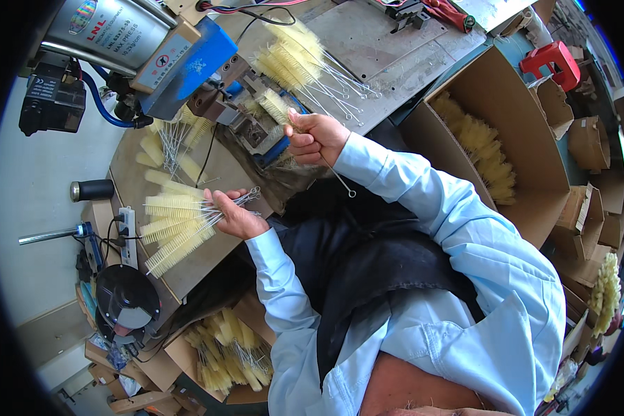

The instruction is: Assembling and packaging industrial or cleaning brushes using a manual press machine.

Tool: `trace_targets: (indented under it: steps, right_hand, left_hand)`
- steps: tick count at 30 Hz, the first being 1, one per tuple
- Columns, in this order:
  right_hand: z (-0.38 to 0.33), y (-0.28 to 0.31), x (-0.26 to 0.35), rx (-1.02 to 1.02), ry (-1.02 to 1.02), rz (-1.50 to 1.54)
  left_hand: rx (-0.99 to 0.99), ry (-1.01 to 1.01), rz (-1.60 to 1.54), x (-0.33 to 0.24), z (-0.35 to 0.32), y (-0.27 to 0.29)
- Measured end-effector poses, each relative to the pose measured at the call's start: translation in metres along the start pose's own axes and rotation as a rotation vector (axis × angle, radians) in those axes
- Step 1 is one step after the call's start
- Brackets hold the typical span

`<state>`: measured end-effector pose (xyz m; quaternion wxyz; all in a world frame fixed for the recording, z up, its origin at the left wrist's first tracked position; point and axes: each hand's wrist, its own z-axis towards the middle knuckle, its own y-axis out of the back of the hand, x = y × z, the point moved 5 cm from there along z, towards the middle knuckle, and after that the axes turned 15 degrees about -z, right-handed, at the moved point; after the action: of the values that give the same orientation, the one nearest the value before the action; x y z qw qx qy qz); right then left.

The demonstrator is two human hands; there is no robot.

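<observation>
My left hand [234,215] is closed round the wire handles of several bottle brushes [177,223], whose pale yellow bristle heads fan out to the left over the table. In my right hand [317,139] is a single bottle brush [276,105], gripped near the base of its head. Its looped wire end hangs below my fingers, and the bristles point up and left beside the metal clamp [249,128] of a blue press [187,69]. More brushes [180,139] lie on the table behind my left hand.
A pile of brushes [295,59] lies on the metal worktop [395,62] beyond the press. Cardboard boxes of brushes stand to my right [527,132] and lower left [184,357]. A red clamp-shaped tool [551,66] sits at far right; a power strip [127,236] is fixed at the table's left edge.
</observation>
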<state>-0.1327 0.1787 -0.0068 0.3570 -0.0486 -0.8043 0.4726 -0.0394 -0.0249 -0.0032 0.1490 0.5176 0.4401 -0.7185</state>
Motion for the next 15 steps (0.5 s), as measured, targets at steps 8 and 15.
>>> trace_targets:
  steps: [8,15]
  right_hand:
    - [-0.009,0.025,0.059,-0.354,0.186,-0.494]
    - [-0.023,0.011,0.119,-1.057,1.053,-1.469]
  left_hand:
    - [0.009,0.138,-0.073,0.001,0.003,0.008]
    - [0.102,0.354,-0.091,0.003,-0.008,0.014]
